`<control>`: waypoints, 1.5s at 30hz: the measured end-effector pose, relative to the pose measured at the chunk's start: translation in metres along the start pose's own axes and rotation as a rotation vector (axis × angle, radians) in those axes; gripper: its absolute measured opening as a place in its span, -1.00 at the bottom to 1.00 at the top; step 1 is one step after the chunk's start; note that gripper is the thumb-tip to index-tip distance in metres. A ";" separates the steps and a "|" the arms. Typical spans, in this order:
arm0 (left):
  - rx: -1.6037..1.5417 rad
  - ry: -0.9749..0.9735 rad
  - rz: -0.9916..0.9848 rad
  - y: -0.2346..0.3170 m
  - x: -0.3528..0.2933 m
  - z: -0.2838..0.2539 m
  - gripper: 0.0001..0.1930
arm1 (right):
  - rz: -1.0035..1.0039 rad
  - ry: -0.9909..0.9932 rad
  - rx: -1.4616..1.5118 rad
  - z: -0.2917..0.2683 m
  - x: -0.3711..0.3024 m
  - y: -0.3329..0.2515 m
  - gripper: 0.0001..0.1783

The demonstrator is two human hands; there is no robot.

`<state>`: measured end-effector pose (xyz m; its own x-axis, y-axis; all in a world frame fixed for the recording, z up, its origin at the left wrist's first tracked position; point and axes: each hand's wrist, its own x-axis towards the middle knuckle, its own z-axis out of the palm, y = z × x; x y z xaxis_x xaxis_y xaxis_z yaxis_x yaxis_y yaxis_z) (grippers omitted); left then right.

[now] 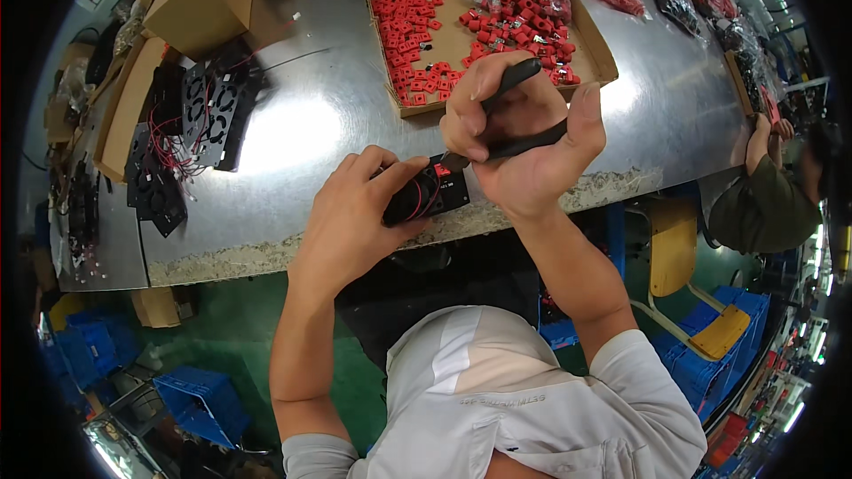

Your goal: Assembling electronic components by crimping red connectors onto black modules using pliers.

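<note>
Nearest the camera, a pale shirt point(603, 417) is filling the lower part of the head view, and the person's two bare hands are working beyond it at the near edge of a metal table point(293, 137). The left hand point(349, 206) is gripping a small black panel point(458, 199), its thumb and fingers closing around the left end. That panel is sitting right at the worn table edge, between the two hands; red wires point(419, 200) are curving across it, and a small red piece point(442, 170) is showing near its top.

The right hand point(531, 183) is holding black-handled pliers point(532, 140), its fingers curling about one handle while the other is lying against the palm near the raised thumb. The handles are standing apart, and the dark tip is pointing at the red piece; whether they are touching, I cannot tell.

Behind the hands, a shallow cardboard tray point(454, 18) is holding flat red parts point(408, 35) on its left and rounder red parts point(532, 35) on its right. Black fan frames point(222, 115) are lying to the left, near an open carton point(209, 13). At the far right, a co-worker's hand point(759, 142) is reaching toward the table, near a yellow chair point(672, 248).
</note>
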<state>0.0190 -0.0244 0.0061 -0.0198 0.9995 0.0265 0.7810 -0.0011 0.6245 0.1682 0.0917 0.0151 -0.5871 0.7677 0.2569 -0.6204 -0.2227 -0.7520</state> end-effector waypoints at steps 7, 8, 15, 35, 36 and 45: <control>0.023 -0.015 -0.014 0.001 0.000 0.000 -0.35 | 0.021 0.019 -0.036 0.003 0.001 0.005 -0.11; 0.017 -0.015 -0.008 0.000 0.000 0.000 -0.35 | 0.018 0.027 -0.026 0.003 0.001 0.005 -0.11; 0.020 -0.009 -0.006 0.000 0.001 0.000 -0.35 | 0.083 0.015 -0.112 0.004 0.003 0.004 -0.10; 0.000 -0.010 -0.009 -0.001 0.001 0.000 -0.34 | 0.029 -0.021 -0.153 0.004 0.001 0.008 -0.10; 0.001 -0.010 -0.008 0.000 0.001 0.001 -0.34 | 0.029 -0.021 -0.153 0.004 0.000 0.007 -0.10; -0.003 -0.018 0.027 -0.001 0.002 0.001 -0.38 | -0.063 -0.025 -0.141 -0.016 -0.006 0.006 -0.08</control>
<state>0.0188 -0.0225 0.0044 0.0128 0.9995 0.0293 0.7792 -0.0283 0.6262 0.1765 0.0956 -0.0004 -0.5633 0.7620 0.3196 -0.5782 -0.0872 -0.8112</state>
